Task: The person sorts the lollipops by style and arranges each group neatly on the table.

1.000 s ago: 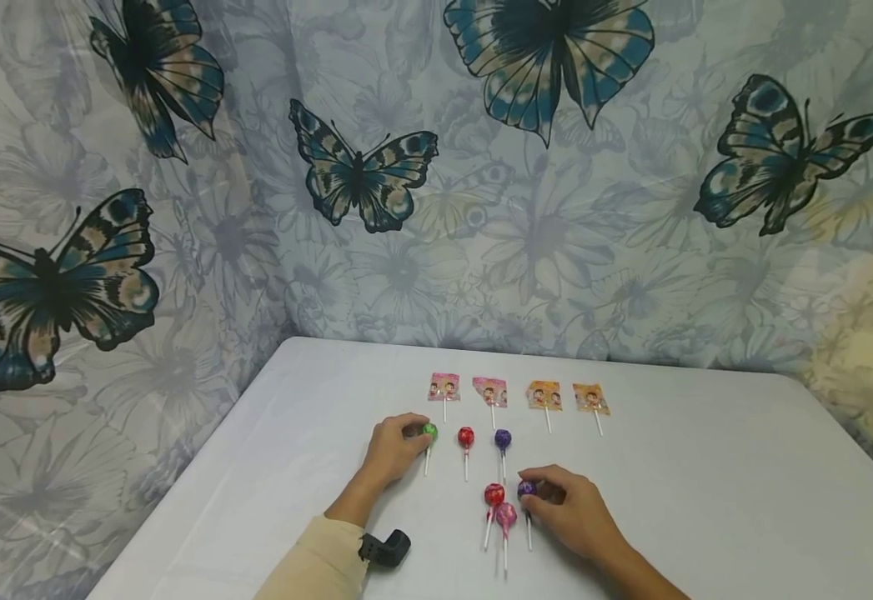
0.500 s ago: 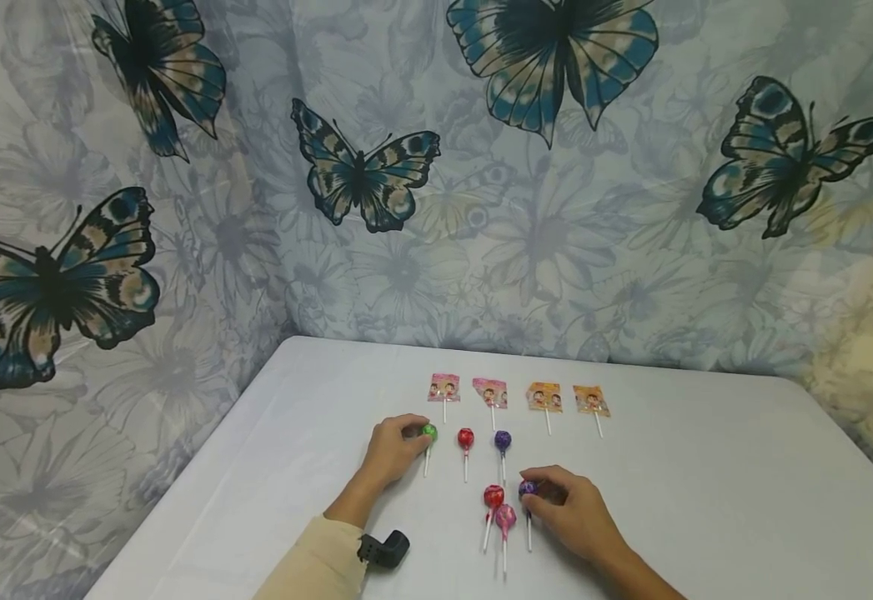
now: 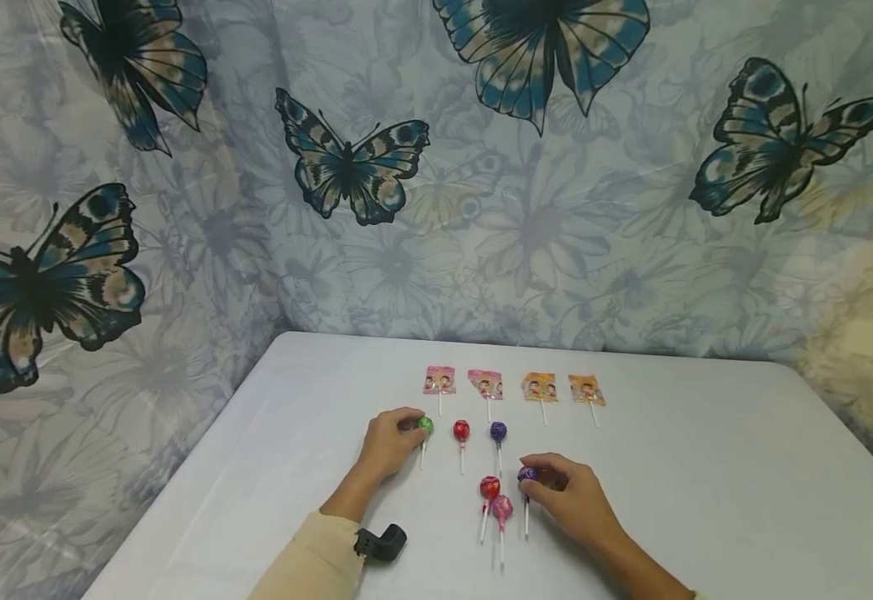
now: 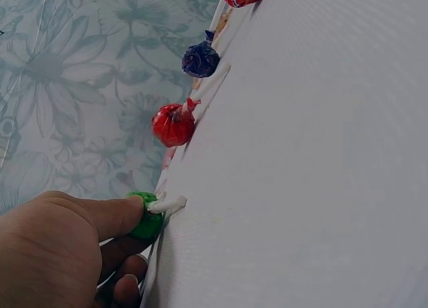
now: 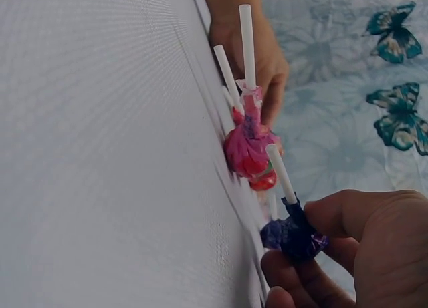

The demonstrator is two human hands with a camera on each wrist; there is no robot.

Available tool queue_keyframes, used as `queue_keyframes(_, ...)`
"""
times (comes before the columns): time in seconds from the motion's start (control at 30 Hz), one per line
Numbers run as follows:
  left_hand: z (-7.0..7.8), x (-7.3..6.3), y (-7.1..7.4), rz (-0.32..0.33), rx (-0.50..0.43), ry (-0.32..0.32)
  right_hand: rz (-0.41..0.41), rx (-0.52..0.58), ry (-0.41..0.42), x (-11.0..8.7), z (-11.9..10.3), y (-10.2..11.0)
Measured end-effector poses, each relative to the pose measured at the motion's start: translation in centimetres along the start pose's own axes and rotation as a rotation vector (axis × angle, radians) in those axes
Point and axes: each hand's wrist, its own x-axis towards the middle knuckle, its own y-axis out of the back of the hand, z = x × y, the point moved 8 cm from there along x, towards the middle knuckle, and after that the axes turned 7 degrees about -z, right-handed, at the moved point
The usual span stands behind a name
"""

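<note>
My left hand (image 3: 391, 444) pinches the head of a green lollipop (image 4: 148, 218) between thumb and fingers, its white stick pointing toward me. To its right lie a red lollipop (image 3: 462, 431) and a purple lollipop (image 3: 499, 431), in one row with the green one. My right hand (image 3: 567, 492) pinches a second purple lollipop (image 5: 297, 238) by its wrapped head, nearer to me. Just left of that hand, a red lollipop (image 3: 489, 487) and a pink lollipop (image 3: 502, 507) lie close together, sticks toward me.
Behind the row lie two pink-wrapped flat lollipops (image 3: 439, 380) and two orange-wrapped flat lollipops (image 3: 540, 387). All rest on a white table (image 3: 706, 467). A butterfly-patterned cloth (image 3: 556, 250) hangs behind and at the left. A black wrist device (image 3: 381, 543) sits at the left sleeve.
The head view has shifted slightly. My right hand, holding the purple lollipop, has edged a little farther from me. My left hand stays on the green lollipop.
</note>
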Motion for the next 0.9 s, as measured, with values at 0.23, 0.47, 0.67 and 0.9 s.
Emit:
queue_keyframes(0.23, -0.7, -0.2, -0.3, -0.007, 0.001, 0.024, 0.010, 0.005, -0.006, -0.2, 0.3, -0.2)
queue_keyframes(0.47, -0.2, 0.0, 0.2, 0.003, -0.003, 0.000, 0.009, 0.026, -0.018, 0.2, 0.2, -0.2)
queue_keyframes(0.67, -0.3, 0.1, 0.4, 0.006, 0.010, -0.008, -0.013, 0.073, -0.031, 0.2, 0.1, -0.3)
queue_keyframes(0.9, -0.3, 0.2, -0.1, -0.014, 0.001, -0.002, -0.014, 0.061, 0.000, 0.0, -0.9, 0.6)
